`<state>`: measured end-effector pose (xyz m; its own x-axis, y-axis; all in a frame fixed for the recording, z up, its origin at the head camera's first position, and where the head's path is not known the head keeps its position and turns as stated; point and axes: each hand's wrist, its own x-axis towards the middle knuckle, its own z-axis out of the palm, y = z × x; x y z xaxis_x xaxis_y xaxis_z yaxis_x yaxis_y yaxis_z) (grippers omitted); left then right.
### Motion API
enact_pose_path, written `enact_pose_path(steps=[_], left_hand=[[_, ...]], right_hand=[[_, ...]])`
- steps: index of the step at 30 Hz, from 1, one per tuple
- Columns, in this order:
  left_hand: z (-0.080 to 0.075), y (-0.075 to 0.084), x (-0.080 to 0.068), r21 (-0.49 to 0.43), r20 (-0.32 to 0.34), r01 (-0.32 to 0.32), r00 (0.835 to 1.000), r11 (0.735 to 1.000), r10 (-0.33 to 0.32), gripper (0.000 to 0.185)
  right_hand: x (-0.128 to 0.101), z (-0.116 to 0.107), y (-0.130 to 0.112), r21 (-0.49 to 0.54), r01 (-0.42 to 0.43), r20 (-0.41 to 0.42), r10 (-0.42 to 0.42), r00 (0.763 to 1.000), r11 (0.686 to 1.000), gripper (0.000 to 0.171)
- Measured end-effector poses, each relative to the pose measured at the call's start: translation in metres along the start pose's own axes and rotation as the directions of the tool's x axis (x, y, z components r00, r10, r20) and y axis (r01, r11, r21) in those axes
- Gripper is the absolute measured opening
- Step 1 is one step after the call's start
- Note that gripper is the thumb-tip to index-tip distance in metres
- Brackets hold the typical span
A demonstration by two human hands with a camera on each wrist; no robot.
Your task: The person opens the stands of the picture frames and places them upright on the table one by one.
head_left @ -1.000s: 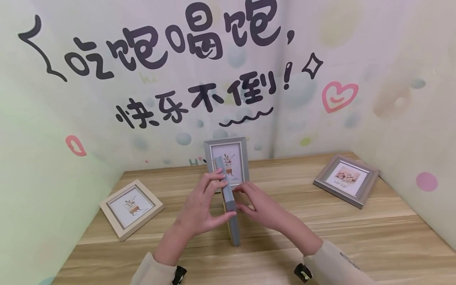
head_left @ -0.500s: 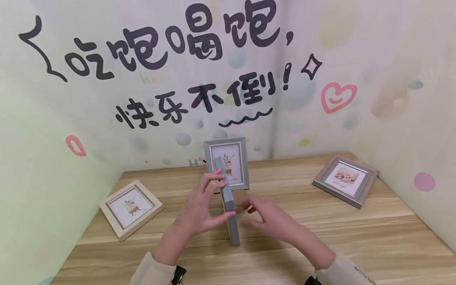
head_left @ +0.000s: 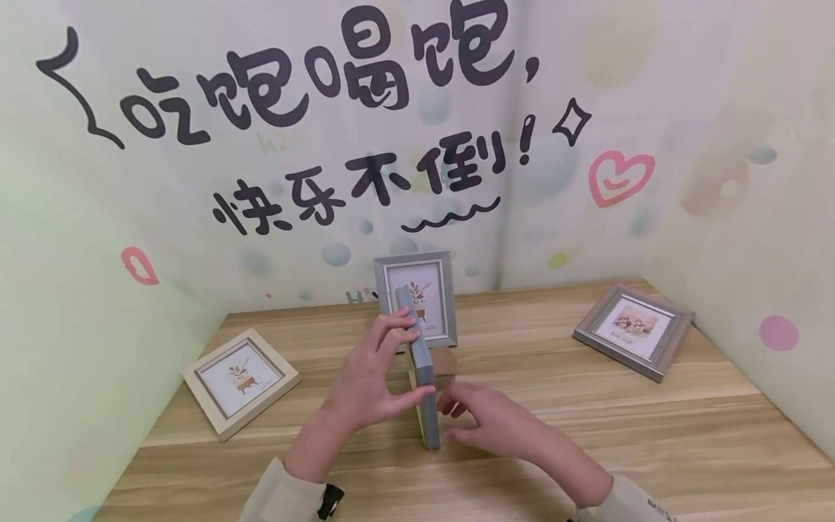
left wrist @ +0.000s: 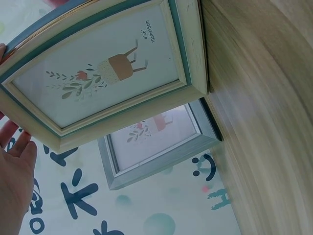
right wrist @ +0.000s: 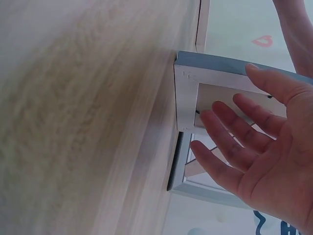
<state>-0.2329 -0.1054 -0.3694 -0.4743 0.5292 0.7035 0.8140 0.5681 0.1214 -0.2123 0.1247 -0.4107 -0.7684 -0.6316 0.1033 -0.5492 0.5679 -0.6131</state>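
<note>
A cream-fronted picture frame (head_left: pixel 427 409) with blue-grey sides stands on edge at the table's middle, turned nearly edge-on to the head view. My left hand (head_left: pixel 365 373) grips its side edge, fingers higher up and thumb lower. The left wrist view shows the front of that picture frame (left wrist: pixel 98 122), with a plant print. From its back juts a brown stand flap (head_left: pixel 445 360). Beside the back hovers my right hand (head_left: pixel 499 420), fingers loosely bent. In the right wrist view, the right hand (right wrist: pixel 279 161) holds nothing; whether its fingertips touch the frame I cannot tell.
A grey picture frame (head_left: pixel 449 322) stands upright behind the held one, near the back wall. A pale wooden frame (head_left: pixel 196 377) lies face up on the left, and a brown-grey frame (head_left: pixel 675 333) on the right. Curtain-like printed walls surround the wooden table (head_left: pixel 587 435).
My right hand has drawn back from the frame's rear, then come down and closer to its lower part. The brown flap has swung into view. My left hand keeps its grip.
</note>
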Motion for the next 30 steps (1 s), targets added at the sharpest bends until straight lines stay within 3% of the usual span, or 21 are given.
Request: enact_pose_path(steps=[14,30], left_hand=[[0.002,0.001,0.002,-0.018,0.01,0.004,1.0,1.0,-0.003,0.072],[0.001,0.001,0.0,-0.027,-0.015,-0.009,1.0,1.0,0.009,0.072]], right_hand=[[0.002,0.007,0.003,0.015,-0.012,0.032,0.012,0.999,1.0,0.028],[0.013,0.02,0.001,-0.061,-0.066,0.051,0.069,0.996,0.996,0.025]])
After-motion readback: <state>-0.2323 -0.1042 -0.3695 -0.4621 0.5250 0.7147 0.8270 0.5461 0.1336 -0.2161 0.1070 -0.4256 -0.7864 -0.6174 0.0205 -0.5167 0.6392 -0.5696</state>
